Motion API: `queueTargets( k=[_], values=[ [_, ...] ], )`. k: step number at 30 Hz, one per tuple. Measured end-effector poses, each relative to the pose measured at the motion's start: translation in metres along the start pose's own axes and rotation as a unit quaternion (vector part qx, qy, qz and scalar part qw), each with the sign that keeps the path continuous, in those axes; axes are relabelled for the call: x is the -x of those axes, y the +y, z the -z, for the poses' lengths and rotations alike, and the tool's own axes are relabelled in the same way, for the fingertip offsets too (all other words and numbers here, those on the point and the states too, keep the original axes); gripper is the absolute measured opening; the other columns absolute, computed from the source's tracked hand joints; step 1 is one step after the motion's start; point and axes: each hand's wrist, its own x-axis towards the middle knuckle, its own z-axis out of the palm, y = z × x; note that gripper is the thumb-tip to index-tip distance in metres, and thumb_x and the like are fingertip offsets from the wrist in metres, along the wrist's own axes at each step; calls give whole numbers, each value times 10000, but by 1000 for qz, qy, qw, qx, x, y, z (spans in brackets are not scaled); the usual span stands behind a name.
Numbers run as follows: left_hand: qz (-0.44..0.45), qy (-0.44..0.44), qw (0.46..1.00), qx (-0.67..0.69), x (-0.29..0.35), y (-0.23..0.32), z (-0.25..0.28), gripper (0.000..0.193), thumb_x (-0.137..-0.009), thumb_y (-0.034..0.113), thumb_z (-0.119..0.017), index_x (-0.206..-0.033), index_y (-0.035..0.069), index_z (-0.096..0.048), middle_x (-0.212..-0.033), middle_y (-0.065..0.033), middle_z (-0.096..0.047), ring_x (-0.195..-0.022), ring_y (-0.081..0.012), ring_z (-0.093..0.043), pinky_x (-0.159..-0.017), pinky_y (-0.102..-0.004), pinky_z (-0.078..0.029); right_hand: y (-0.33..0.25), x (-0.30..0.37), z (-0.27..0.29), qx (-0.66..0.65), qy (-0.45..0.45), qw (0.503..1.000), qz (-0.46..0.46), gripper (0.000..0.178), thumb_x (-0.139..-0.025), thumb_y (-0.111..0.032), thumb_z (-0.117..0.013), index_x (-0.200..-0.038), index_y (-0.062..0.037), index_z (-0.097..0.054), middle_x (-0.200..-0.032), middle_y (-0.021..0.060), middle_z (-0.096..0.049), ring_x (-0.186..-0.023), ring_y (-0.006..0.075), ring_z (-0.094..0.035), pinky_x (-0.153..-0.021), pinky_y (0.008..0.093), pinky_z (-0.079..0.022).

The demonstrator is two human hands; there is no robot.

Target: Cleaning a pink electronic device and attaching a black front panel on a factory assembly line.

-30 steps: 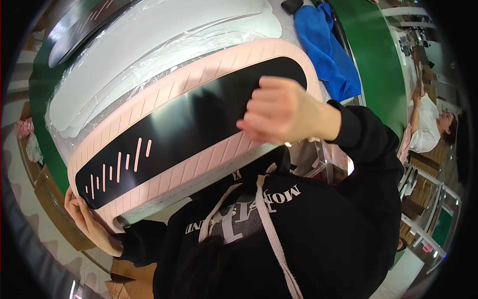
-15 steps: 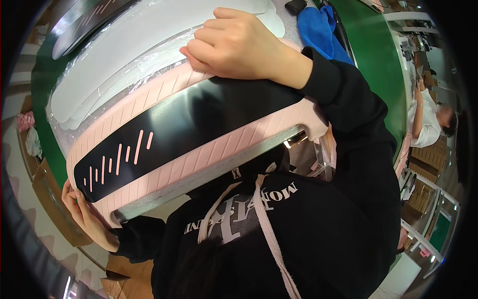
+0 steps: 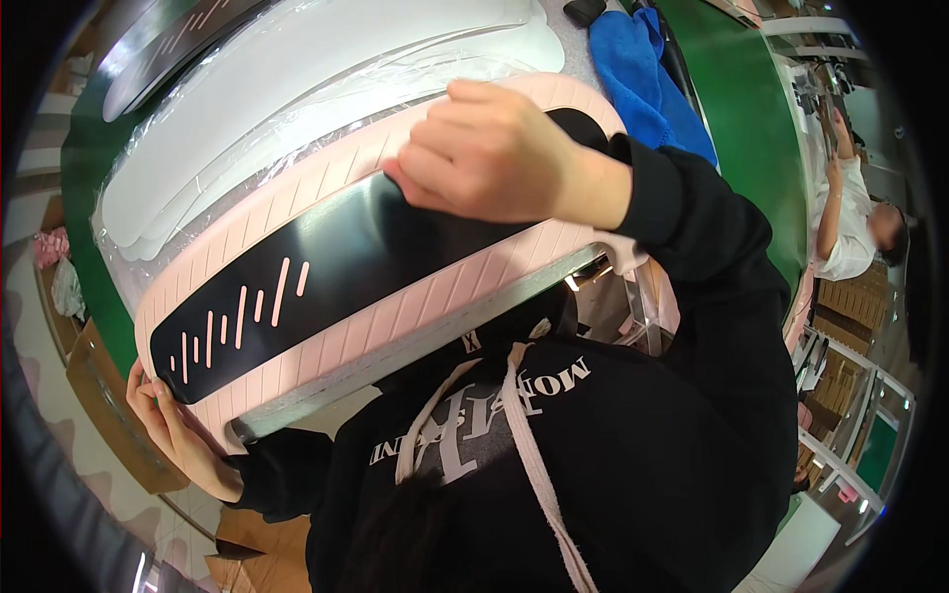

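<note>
A long pink plastic panel (image 3: 346,341) with a ribbed border lies slanting in front of my body. Set into it is a glossy black strip (image 3: 341,232) with several slim pink slanted bars near its left end. My left hand (image 3: 178,435) grips the rounded left end, fingers bent over the rim. Over the right half of the black strip, my right hand (image 3: 489,153) is closed in a fist and covers part of it. Nothing shows in the fist. Whether it presses on the strip or hovers just above it, I cannot tell.
Glossy white curved panels (image 3: 297,79) under clear plastic film lie beyond the pink one. At the upper right rests a blue cloth (image 3: 643,79) beside a black object. A green surface (image 3: 746,109) borders the right. Farther off, a person in white (image 3: 845,232) is near stacked cardboard (image 3: 850,301).
My right fist has moved nearer to me, from the panel's far border onto the black strip. My left hand keeps its hold, and the panel has barely shifted.
</note>
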Motion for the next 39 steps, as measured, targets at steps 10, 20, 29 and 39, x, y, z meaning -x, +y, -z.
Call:
queueTargets(
  k=[10, 20, 29, 39],
  values=[
    [11, -3, 1000, -8, 0, -3, 8, 146, -954, 136, -481, -891, 5, -491, -1295, -57, -420, -928, -51, -462, -855, -201, -342, -26, 6, 21, -245, -48, 967, -42, 283, -771, -165, -654, -585, -94, -454, -570, 12, -476, -485, 170, -438, -468, 290, -362],
    [-18, -5, 1000, -8, -3, -7, 1, 174, -953, 121, -476, -825, 3, -478, -1255, -100, -427, -1052, -108, -451, -940, -247, -322, -4, 6, 3, -61, 4, 995, -77, 286, -754, -153, -689, -587, -76, -470, -532, 51, -466, -454, 221, -415, -468, 294, -377],
    [-6, -4, 1000, 12, -4, -6, 5, 172, -951, 133, -487, -865, -14, -507, -1237, -86, -414, -1070, -114, -431, -948, -251, -309, 3, -12, -1, -129, 28, 988, -75, 278, -768, -126, -659, -570, -81, -469, -520, 58, -452, -463, 237, -442, -479, 308, -383],
    [-26, -16, 999, 17, -2, -9, 5, 159, -952, 129, -486, -888, -15, -508, -1245, -91, -403, -1077, -114, -429, -952, -252, -313, -14, -62, -51, -36, 44, 998, -9, 196, -698, -118, -583, -547, -87, -462, -440, 52, -440, -406, 218, -477, -505, 289, -404]
  ],
)
